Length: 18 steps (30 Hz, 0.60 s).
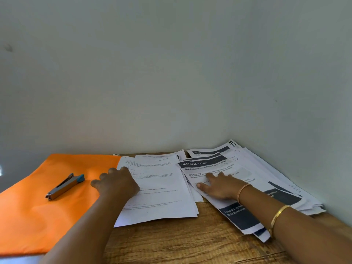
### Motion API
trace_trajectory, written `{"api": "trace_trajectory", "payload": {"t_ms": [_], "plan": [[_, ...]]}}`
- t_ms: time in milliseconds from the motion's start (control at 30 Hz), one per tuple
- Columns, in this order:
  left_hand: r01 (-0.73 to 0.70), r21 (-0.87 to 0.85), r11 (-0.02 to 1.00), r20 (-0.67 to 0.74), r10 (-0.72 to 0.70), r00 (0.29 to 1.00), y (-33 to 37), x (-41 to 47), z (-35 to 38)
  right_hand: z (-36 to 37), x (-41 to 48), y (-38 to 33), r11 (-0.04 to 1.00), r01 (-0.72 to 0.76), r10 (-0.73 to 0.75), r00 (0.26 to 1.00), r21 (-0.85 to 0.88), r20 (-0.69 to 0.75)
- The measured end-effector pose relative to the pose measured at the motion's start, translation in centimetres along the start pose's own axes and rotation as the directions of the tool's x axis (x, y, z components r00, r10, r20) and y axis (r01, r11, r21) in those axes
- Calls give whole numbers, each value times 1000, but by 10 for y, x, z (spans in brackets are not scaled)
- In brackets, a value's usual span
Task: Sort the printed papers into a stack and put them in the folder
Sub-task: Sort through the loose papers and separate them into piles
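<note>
An orange folder lies flat on the left of the wooden table. Beside it lies a pile of white printed papers, its left edge overlapping the folder. My left hand rests on that left edge with fingers loosely bent, partly over the folder. To the right, a looser, fanned pile of papers with dark headers spreads against the wall; the top sheet reads "DRESSING TABLE". My right hand presses flat on that top sheet with fingers spread.
A grey stapler with a blue tip lies on the folder. A plain wall stands right behind the table and closes in on the right. Bare wood shows at the front between my arms.
</note>
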State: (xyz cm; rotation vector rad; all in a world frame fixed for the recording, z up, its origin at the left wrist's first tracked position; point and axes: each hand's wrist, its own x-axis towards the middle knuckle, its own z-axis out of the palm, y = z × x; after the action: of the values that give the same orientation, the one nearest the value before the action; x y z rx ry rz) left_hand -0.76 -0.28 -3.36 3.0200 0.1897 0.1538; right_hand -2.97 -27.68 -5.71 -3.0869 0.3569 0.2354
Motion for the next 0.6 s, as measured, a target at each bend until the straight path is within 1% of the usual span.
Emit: {"api": "trace_trajectory", "payload": {"t_ms": [133, 333, 433, 467, 500, 567, 600], "plan": [[5, -25, 1000, -2, -5, 1000, -2, -1, -3, 3, 5, 0, 1000, 6, -7, 1000, -22, -10], [12, -72, 997, 20, -11, 1000, -4, 2, -6, -2, 3, -1, 1000, 8, -8, 1000, 10, 11], [24, -109, 994, 23, -21, 999, -6, 7, -2, -8, -5, -5, 999, -49, 49, 999, -18, 7], [26, -125, 992, 17, -24, 1000, -7, 9, -1, -10, -9, -9, 997, -50, 48, 998, -52, -33], [28, -142, 989, 10, -27, 1000, -8, 10, 0, -12, -13, -16, 997, -24, 17, 995, -78, -94], [36, -171, 985, -3, -37, 999, -9, 10, 1, -16, -21, -30, 993, 95, -110, 970, -77, -218], [41, -172, 984, -11, -44, 999, -9, 10, 1, -18, -25, -39, 984, 162, -174, 950, -68, -257]]}}
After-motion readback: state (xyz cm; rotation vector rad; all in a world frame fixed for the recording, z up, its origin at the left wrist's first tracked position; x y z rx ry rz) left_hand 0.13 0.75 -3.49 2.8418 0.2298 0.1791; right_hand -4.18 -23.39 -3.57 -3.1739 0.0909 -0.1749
